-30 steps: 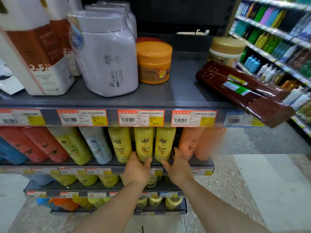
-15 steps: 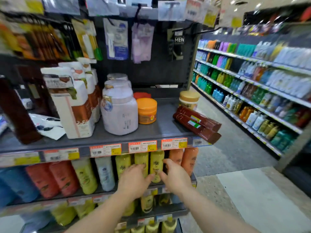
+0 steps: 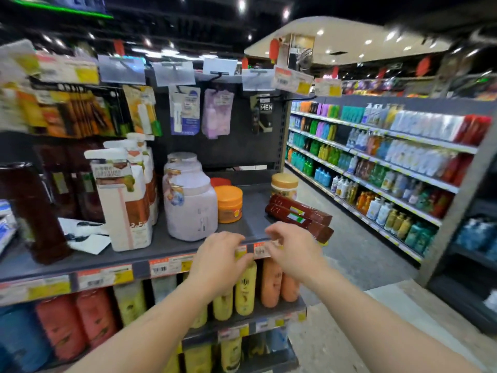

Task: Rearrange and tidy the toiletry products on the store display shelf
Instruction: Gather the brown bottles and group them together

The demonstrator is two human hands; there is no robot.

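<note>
Our left hand [image 3: 220,261] and right hand [image 3: 291,251], fingers loosely curled, each grip holding nothing, hover at the shelf edge [image 3: 161,261] — near the toppled brown bottles [image 3: 298,218] overhanging its right end.

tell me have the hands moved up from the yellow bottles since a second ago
Yes. Both the left hand and right hand rose from the yellow bottles to the price-tag rail.

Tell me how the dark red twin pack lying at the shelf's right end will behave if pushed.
The dark red twin pack lies flat with one end past the shelf edge, so a sideways push could tip it off. Its glossy surface looks slippery. Two bottles together probably feel heavy.
</note>
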